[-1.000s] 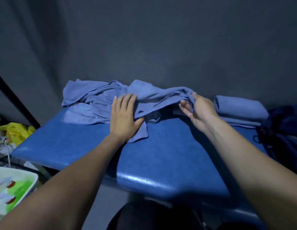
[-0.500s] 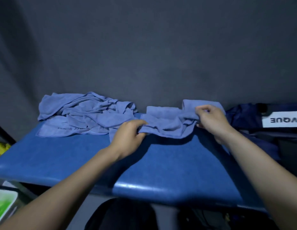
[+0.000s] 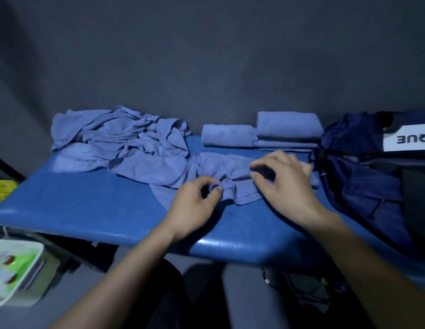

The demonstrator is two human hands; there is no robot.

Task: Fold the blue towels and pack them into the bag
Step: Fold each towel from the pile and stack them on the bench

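Several blue towels lay across the padded blue table (image 3: 92,210), and none looked to be inside the bag yet. At far left, below the table's edge, sat a white tray with green and red contents (image 3: 14,269). On the table's left rear a crumpled heap of soft blue cloth towels (image 3: 119,136) waited unfolded. Toward the middle front one loose blue towel (image 3: 206,172) was spread out in wrinkles, its near edge bunched. The left hand (image 3: 194,205) pinched that bunched edge between thumb and fingertips. The right hand (image 3: 287,184) rested on the same towel further right with fingers curled; whether it gripped cloth could not be told, since the hand was blurred. Behind them, against the grey backdrop, a small folded blue towel (image 3: 228,135) lay just beside a neat stack of folded blue towels (image 3: 288,129). At far right the dark navy fabric bag (image 3: 363,172) slumped at the table's end, close to the stack.

The towel seemed light, limp and slightly clingy, so it would sag and crease rather than hold shape. Taking it at two corners of one edge would probably let it be pulled taut and flat before folding.
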